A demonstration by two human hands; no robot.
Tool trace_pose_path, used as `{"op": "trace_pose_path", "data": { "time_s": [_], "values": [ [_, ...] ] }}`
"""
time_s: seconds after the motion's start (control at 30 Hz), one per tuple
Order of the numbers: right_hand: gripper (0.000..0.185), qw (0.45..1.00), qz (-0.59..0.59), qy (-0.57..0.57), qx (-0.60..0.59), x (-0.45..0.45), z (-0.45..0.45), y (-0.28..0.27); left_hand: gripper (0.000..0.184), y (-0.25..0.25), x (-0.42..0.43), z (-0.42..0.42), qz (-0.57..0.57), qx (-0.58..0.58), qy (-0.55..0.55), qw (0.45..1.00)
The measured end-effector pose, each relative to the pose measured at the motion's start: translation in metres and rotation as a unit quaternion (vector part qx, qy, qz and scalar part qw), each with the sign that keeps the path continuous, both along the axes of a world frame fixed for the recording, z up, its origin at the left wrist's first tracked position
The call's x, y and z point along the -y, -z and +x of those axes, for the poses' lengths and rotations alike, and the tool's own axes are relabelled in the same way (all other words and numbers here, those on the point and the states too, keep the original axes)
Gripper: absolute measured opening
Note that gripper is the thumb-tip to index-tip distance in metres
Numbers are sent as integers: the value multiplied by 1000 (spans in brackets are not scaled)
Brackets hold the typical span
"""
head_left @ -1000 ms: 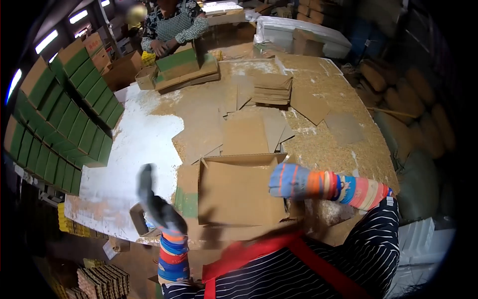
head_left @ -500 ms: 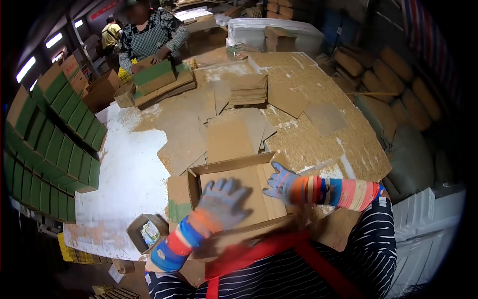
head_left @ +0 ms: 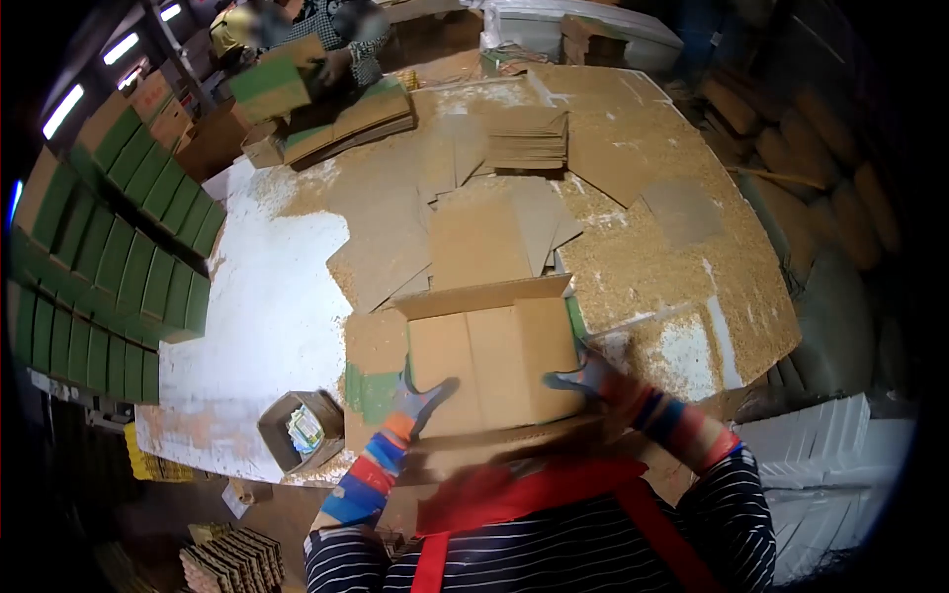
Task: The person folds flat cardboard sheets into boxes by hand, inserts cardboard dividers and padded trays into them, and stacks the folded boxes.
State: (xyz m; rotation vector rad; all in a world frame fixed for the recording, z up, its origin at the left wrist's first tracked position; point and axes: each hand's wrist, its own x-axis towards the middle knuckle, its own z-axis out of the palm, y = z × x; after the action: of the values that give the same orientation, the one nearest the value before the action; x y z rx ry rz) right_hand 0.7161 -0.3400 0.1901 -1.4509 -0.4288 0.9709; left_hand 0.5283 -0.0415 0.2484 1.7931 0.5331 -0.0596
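Observation:
A brown cardboard box (head_left: 494,361) sits at the near edge of the table, its side flaps folded inward and its far and near flaps standing up. My left hand (head_left: 419,403), in a grey work glove, holds the box's left side with the thumb over the top. At the opposite side, my right hand (head_left: 585,378), gloved the same way, presses its thumb onto the right flap. The outer fingers of both hands are largely hidden by the box sides. Beyond the box lie loose flat cardboard sheets (head_left: 479,242).
Green-and-brown boxes (head_left: 119,267) are stacked along the left. A small bin (head_left: 331,420) with printed slips stands at the table's (head_left: 267,296) near left. Cardboard pieces (head_left: 527,141) form a pile farther back. Across the table a co-worker's hand (head_left: 338,67) handles a green box (head_left: 272,89).
My hands have moved from over the box to its two sides. The side flaps now cover the box's top. The co-worker has lifted and tilted a green box.

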Motion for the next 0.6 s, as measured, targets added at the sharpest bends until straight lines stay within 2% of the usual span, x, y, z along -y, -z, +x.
{"op": "trace_pose_path", "data": {
  "time_s": [0.03, 0.07, 0.13, 0.2, 0.23, 0.3, 0.37, 0.4, 0.43, 0.5, 0.53, 0.6],
  "values": [
    [57, 998, -9, -8, 69, -5, -1, 9, 87, 5, -1, 2, -36, 4, -18, 999],
    [57, 987, -2, -15, 162, -27, -19, -58, 100, 9, -1, 3, -71, 9, -37, 997],
    [55, 983, -70, -72, 150, -35, -7, -74, 102, -5, 8, -5, -89, 75, -56, 992],
    [51, 991, -100, -86, -5, -31, 2, -74, 105, -21, 15, -9, -35, 135, -40, 989],
    [50, 996, -43, -57, -52, -30, 0, -86, 104, -31, 14, -10, -97, 135, -66, 984],
    [47, 988, 39, -22, -149, -54, 4, -102, 96, 13, -22, -28, -83, 224, -38, 970],
    [44, 966, 87, -17, -244, -102, 9, -106, 71, 9, -45, -32, -255, 317, -164, 899],
    [42, 950, 112, -13, -290, -132, 10, -108, 56, -39, -48, -45, -66, 306, -132, 941],
    [41, 932, 139, -7, -336, -164, 10, -109, 53, -16, -64, -59, -117, 350, -268, 890],
    [39, 887, 186, -46, -421, -236, 11, -101, 45, -18, -77, -75, -113, 410, -476, 770],
    [41, 882, 194, -64, -425, -286, 9, -76, 41, -48, -68, -81, -61, 425, -554, 714],
    [48, 893, 198, -77, -396, -384, -5, -31, 35, -38, -52, -98, 100, 366, -546, 747]
  ]
}}
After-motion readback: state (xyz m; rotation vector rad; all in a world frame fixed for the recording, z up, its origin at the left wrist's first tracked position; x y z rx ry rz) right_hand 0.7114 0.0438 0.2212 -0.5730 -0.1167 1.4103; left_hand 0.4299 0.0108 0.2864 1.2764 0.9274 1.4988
